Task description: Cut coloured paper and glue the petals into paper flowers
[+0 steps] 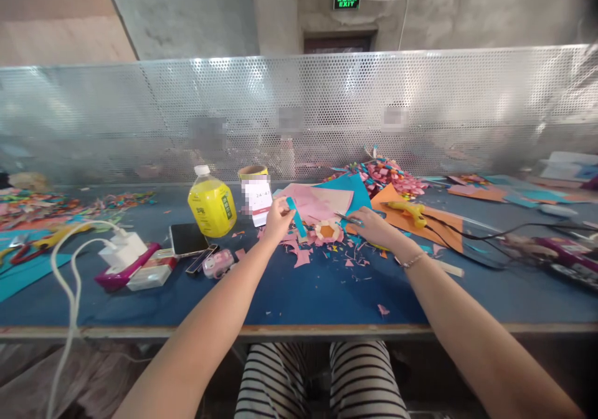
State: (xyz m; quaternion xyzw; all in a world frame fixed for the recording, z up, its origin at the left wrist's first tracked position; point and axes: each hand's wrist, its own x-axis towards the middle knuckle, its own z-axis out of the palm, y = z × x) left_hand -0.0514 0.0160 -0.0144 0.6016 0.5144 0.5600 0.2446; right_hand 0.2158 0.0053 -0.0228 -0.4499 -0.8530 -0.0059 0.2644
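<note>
The clear plastic bottle of yellow liquid with a white cap (210, 204) bore dark Chinese characters on its front and a green label panel on its side, both too small and blurred to read surely. Just right of the bottle, the upright white display with a red band (260, 202) showed dark digits that read "24:47"; the lettering on its red band was too small to make out. High on the wall, above and well to the right of the bottle, the rectangular black sign with glowing green lettering (347, 0) read "安全出口" on its upper line and "EXIT" below.
</note>
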